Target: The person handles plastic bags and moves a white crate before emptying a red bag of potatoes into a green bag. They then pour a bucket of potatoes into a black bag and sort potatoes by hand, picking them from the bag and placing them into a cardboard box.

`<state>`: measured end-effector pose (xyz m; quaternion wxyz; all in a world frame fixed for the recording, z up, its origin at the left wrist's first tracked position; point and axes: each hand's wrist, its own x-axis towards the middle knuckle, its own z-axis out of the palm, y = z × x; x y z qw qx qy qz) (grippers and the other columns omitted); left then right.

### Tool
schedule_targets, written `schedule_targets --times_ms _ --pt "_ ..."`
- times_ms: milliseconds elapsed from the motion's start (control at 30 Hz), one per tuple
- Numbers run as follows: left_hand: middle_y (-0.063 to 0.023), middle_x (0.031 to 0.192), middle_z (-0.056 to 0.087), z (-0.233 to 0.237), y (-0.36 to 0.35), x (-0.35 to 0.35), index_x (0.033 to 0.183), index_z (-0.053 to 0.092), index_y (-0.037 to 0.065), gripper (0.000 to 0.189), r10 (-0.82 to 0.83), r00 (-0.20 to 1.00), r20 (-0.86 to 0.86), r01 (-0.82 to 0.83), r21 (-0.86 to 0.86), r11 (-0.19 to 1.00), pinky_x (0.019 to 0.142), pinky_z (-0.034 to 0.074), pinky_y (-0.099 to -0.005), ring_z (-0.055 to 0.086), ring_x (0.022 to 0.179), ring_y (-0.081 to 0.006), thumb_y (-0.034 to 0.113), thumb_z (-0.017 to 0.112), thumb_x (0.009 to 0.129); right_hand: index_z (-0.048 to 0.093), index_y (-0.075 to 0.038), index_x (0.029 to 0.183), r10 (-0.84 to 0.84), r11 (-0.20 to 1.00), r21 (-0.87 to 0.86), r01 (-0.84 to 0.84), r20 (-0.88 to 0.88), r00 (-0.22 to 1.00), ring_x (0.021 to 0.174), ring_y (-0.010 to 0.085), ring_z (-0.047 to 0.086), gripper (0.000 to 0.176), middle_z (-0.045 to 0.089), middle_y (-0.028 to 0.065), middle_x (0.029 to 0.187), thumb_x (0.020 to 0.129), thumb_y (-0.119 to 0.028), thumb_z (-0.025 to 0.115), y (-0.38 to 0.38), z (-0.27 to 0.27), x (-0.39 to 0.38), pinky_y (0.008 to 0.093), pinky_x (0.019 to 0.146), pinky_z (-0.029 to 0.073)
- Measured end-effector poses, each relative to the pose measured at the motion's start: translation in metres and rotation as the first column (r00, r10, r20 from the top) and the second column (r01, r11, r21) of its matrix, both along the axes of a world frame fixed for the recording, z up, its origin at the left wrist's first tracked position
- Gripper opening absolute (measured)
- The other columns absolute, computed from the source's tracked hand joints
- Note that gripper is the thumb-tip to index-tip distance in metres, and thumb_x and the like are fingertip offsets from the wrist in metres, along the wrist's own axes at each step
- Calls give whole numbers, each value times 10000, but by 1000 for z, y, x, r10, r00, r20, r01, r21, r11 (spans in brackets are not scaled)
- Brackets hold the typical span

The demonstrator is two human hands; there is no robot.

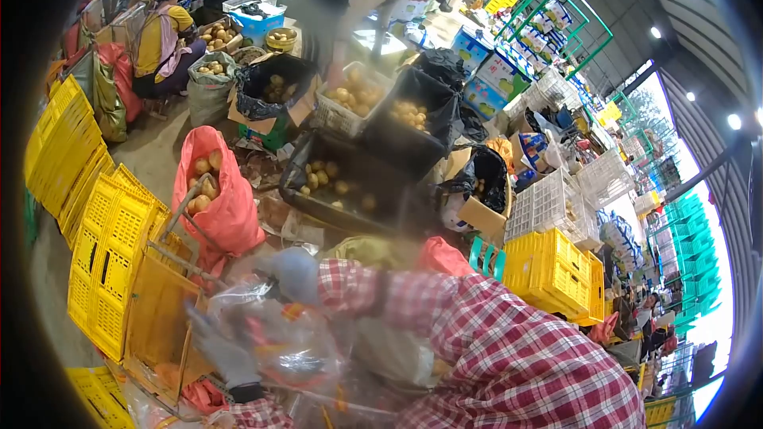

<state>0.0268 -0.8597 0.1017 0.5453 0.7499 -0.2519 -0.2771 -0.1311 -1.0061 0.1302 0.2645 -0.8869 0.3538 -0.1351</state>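
My left hand [226,352], in a grey glove, is stretched out at the lower left with its fingers extended beside a clear plastic bag [298,353]. Reaching across in a red-and-white plaid sleeve, my right hand [294,274], also gloved, has its fingers curled at the top of that bag, blurred by motion. Red and orange print shows on the plastic. Just beyond my hands a metal-framed yellow crate [159,322] stands at the left. Behind it is a pink sack [214,199] holding round yellow-brown produce [205,183].
Stacked yellow crates [111,262] line the left side. A black-lined bin [350,183] and a white basket [354,99] hold more produce, with a co-worker [358,8] bending over them. Another person [163,40] sits at the far left. Yellow crates [552,274] stand right of my arm.
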Motion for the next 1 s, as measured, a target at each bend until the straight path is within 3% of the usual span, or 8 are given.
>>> schedule_targets --times_ms 100,167,200,367,433,533,833,1000 --pt "-63 1117 517 -97 25 74 1377 404 37 474 113 805 -583 -239 -144 960 887 444 -325 507 1002 -164 169 516 936 610 -133 1041 177 984 52 -170 -197 964 872 345 625 334 615 130 930 711 -125 662 -23 22 -10 444 726 495" --pt "-46 1040 544 -97 39 91 1301 466 23 386 231 772 -592 -348 -90 933 870 443 -310 520 960 -156 201 494 960 584 -155 1162 217 967 -54 -250 -344 914 1023 351 604 469 590 136 1171 704 -100 671 -42 3 -21 439 833 495" --pt "-60 1024 556 -106 49 95 1197 512 20 325 14 995 -101 -9 49 999 856 445 -303 537 946 -161 242 494 961 576 -158 1191 197 977 4 -213 -393 898 1058 360 583 494 556 144 1218 708 -95 662 -50 -2 -26 442 862 484" --pt "-57 1065 591 -76 9 56 1155 562 -18 326 61 758 -649 -241 -191 952 814 457 -254 574 929 -163 244 493 974 537 -152 1291 130 987 -26 -159 -457 880 1155 390 520 565 455 168 1347 737 -78 617 -61 -14 -36 449 962 437" --pt "-61 1078 602 -79 -2 29 1153 580 -21 332 -100 652 -752 -180 -281 943 807 462 -240 580 924 -156 247 491 978 532 -138 1308 179 979 -46 -196 -257 950 1125 374 544 557 538 179 1255 757 -87 596 -56 -31 -36 435 959 439" --pt "-71 1076 612 -49 -19 -15 1157 592 -15 335 -213 975 -72 195 -196 961 803 477 -239 586 914 -148 248 487 978 581 -126 1222 190 978 -56 -200 -145 971 1019 341 605 452 647 161 1038 771 -99 581 -53 -32 -37 433 868 475" --pt "-26 937 642 -82 -21 8 1087 631 -8 231 -210 729 -652 65 -239 969 736 495 -253 600 856 -114 158 551 948 643 -116 1011 196 971 168 -170 -152 969 880 340 633 225 657 128 918 796 -171 679 -88 -59 -52 438 732 499" --pt "-164 911 651 -73 -20 8 1054 646 47 239 -647 662 379 571 304 763 758 495 -390 619 842 -351 163 572 859 675 -145 1013 127 989 -33 -144 -314 941 898 340 634 288 664 134 916 732 -97 630 -122 -60 -56 452 772 497"
